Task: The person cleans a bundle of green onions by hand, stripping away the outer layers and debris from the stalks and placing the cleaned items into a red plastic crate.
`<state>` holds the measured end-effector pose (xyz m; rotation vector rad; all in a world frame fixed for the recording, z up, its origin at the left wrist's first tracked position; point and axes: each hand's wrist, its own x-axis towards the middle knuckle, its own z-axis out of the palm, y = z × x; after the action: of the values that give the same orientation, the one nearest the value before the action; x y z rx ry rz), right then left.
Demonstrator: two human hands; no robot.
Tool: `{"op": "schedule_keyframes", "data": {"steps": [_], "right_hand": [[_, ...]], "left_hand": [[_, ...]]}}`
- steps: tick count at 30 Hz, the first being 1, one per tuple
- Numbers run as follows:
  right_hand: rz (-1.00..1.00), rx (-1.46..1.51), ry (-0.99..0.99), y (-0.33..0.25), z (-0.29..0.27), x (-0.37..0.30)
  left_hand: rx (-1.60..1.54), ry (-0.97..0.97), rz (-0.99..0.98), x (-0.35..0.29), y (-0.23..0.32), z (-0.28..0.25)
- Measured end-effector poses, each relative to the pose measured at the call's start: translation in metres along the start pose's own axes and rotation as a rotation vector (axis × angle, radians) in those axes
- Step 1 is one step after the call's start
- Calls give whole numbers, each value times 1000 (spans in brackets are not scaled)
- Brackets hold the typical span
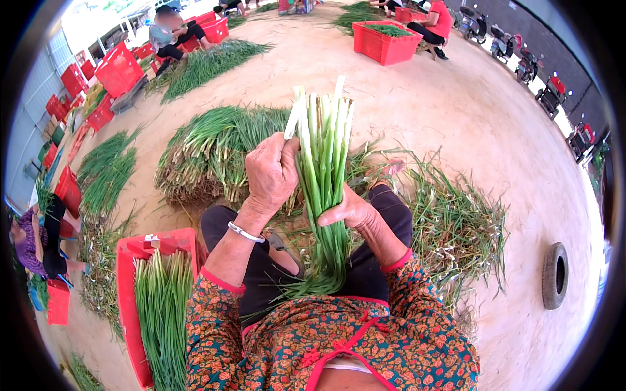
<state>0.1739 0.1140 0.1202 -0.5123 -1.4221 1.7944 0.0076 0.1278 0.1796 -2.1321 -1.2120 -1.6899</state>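
Note:
My right hand (352, 212) is closed round a thick bunch of garlic chives (323, 166), thumb across the front. Their white stem ends point up and away from me; the green leaves hang down over my lap. My left hand (270, 169), with a silver bangle on its wrist, is closed beside the upper stems. Between its thumb and forefinger it pinches one pale stalk (295, 116), which leans left of the others. The lower fingers of the right hand are hidden behind the bunch.
A red crate (124, 293) of trimmed chives stands at my left. Untrimmed chives (215, 146) lie piled ahead; loose leaf scraps (450, 228) spread at my right. A tyre (555, 276) is farther right. People sit working among red crates (385, 47), with parked scooters (551, 94) beyond.

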Motion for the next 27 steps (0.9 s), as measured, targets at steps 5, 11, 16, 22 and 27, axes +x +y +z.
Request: {"op": "schedule_keyframes", "data": {"steps": [5,11,16,22,27], "right_hand": [[-5,164,-71,7,1,-2],[54,100,-47,8,-7,-7],[44,21,-1,3,-5,-3],[58,-83,10,4,4,3],[28,-169,-5,3,4,0]], "left_hand": [[110,46,141,11,-18,-4],[-446,207,-456,40,-33,-36],[-337,94,-345,48,-12,-49],[-113,-358,-312,49,17,-63],[-931,-54,-458,65,9,-82]]}}
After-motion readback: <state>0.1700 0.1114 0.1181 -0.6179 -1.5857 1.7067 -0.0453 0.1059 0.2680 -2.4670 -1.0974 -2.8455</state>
